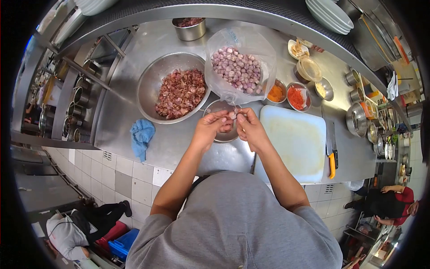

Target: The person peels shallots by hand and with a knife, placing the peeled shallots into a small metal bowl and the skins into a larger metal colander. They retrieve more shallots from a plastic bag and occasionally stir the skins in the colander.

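Between my two hands, over a small steel bowl (214,108), is a shallot (232,115). My left hand (211,127) pinches it from one side. On the other side, the thumb and fingers of my right hand (251,129) close on it too. Just beyond them lies a clear plastic bag (264,44) full of small purple shallots (237,67). To the left stands a large steel bowl (150,76) heaped with reddish-brown shallot skins (181,93). My hands hide much of the small bowl's inside.
At right lie a white cutting board (293,141) and an orange-handled knife (332,161). Bowls of orange food (275,93) and shredded red food (296,97) stand behind the board. A blue cloth (142,136) lies left. An overhead shelf (179,11) crosses the back. Two people are nearby.
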### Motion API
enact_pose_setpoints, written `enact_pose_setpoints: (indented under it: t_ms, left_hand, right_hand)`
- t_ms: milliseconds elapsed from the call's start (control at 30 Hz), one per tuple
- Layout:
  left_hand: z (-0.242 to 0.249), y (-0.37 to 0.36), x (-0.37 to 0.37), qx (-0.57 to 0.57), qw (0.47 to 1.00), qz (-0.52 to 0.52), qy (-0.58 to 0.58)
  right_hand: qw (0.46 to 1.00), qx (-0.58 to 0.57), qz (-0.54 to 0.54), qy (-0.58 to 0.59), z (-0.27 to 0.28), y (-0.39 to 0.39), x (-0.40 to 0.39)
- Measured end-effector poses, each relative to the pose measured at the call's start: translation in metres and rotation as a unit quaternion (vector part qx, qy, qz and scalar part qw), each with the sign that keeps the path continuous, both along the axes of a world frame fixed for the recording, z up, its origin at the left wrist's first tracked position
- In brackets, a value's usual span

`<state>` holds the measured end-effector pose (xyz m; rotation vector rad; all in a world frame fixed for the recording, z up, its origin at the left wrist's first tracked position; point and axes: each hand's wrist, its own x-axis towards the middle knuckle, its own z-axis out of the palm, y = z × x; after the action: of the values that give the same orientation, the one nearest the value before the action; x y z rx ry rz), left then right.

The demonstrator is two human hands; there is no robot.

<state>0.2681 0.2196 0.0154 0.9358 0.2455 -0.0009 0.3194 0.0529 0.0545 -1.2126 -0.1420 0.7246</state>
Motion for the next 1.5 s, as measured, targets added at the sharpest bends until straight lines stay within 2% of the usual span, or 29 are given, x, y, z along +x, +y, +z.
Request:
enact_pose_setpoints:
  t_ms: [100,167,200,233,267,300,367,400,467,500,567,600,633,667,700,733,800,1000,1100,1167,1300,1400,1500]
  left_hand:
    - [-0.006,0.009,0.002,0.017,0.999,-0.039,0.021]
    - [-0.008,0.016,0.005,0.117,0.985,-0.109,0.067]
    - [-0.011,0.02,0.009,0.117,0.985,-0.11,0.068]
    - [-0.014,0.024,0.014,0.409,0.894,-0.168,0.071]
    - [-0.017,0.027,0.017,0.661,0.717,-0.211,0.066]
    - [-0.02,0.029,0.014,0.661,0.717,-0.211,0.066]
    - [-0.025,0.031,0.012,0.783,0.586,-0.206,0.016]
    - [-0.009,0.03,0.013,0.785,0.584,-0.209,0.011]
    - [0.044,0.023,0.017,0.777,0.596,-0.203,0.009]
    - [0.052,0.022,0.02,0.779,0.592,-0.209,0.0]
    - [0.06,0.024,0.02,0.667,0.732,-0.135,-0.033]
    - [0.06,0.02,0.02,0.668,0.73,-0.138,-0.034]
    - [0.059,0.013,0.018,0.482,0.863,-0.148,0.008]
    - [0.057,0.008,0.015,0.271,0.95,-0.147,0.05]
    - [0.049,0.003,0.011,0.198,0.971,-0.132,0.016]
    - [0.038,0.0,0.009,0.199,0.971,-0.13,0.018]
    - [0.023,-0.004,0.003,0.088,0.993,-0.074,-0.024]
    - [0.029,0.009,-0.014,-0.039,0.998,-0.029,-0.032]
    - [0.022,0.016,-0.015,-0.059,0.997,0.029,-0.051]
    - [0.017,0.018,-0.017,-0.062,0.996,0.045,-0.045]
    - [0.021,0.016,-0.024,-0.024,0.998,0.028,-0.05]
    - [0.029,0.016,-0.028,0.019,0.999,0.034,-0.026]
    - [0.027,0.022,-0.028,0.033,0.998,0.044,-0.04]
  right_hand:
    - [0.999,0.002,0.012,0.033,-0.006,-0.003,0.003]
    - [0.997,0.018,0.011,0.07,-0.008,-0.005,0.003]
    - [0.997,0.018,0.011,0.071,-0.009,-0.006,0.004]
    - [0.997,0.027,0.009,0.069,-0.009,-0.007,0.004]
    - [0.997,0.036,0.006,0.068,-0.009,-0.009,0.005]
    - [0.997,0.036,0.005,0.068,-0.007,-0.011,0.005]
    - [0.999,0.005,-0.007,0.041,-0.001,-0.015,0.007]
    - [0.999,0.007,-0.013,0.04,0.003,-0.016,0.007]
    - [1.0,0.0,-0.01,0.011,0.008,-0.021,0.006]
    - [1.0,0.002,-0.021,0.01,0.006,-0.023,0.006]
    - [1.0,0.016,-0.011,0.003,0.001,-0.025,0.004]
    - [1.0,0.019,-0.015,0.004,0.001,-0.024,0.002]
    - [1.0,0.027,-0.006,0.007,0.0,-0.022,0.0]
    - [0.999,0.036,0.004,0.009,0.0,-0.019,-0.003]
    - [0.999,0.039,0.006,0.01,0.002,-0.016,-0.004]
    - [0.998,0.051,0.019,0.026,0.005,-0.013,-0.007]
    - [0.997,0.061,0.034,0.044,0.011,-0.012,-0.01]
    - [0.998,0.028,0.009,0.049,0.016,-0.011,-0.004]
    - [0.997,-0.036,0.074,-0.013,0.019,-0.006,-0.004]
    - [0.98,-0.12,0.102,-0.119,0.023,-0.001,-0.007]
    - [0.963,-0.082,0.157,-0.202,0.015,0.004,-0.009]
    - [0.957,-0.052,0.173,-0.229,0.012,0.006,-0.009]
    - [0.955,-0.07,0.177,-0.228,0.013,0.004,-0.012]
